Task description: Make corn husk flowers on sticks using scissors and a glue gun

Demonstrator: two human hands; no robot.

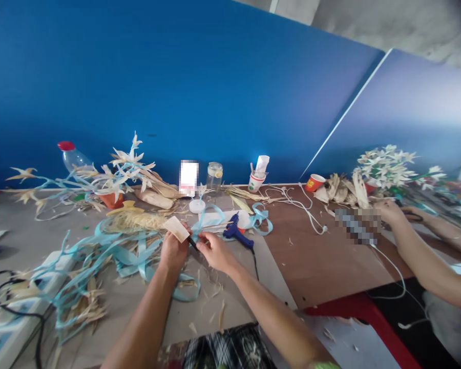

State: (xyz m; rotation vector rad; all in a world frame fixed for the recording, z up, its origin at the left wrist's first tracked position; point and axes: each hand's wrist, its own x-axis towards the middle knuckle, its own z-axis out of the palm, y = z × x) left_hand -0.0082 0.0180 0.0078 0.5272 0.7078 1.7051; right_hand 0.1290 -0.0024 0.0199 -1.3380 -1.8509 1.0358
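Observation:
My left hand [173, 251] is closed on a pale, flat, roughly rectangular piece of husk [176, 229], which sticks up past the fingers. Close on its right, my right hand [216, 251] has its fingers pinched around a slim dark tool [192, 243]; its kind is unclear, and its far end lies by the left hand. Just beyond the right hand is a blue glue gun [236, 231] on the table. Light-blue ribbon [132, 255] lies in loops to the left of my hands, with a bundle of pale fibres [134, 221] behind it.
Husk flowers on blue stems [126, 156] stand back left, near a red-capped bottle [75, 156]. A glass jar [214, 175], a bright phone screen [189, 177] and a paper cup [256, 182] line the wall. White cables [311, 215] cross rightward. A co-worker's arm [418, 246] reaches in at right.

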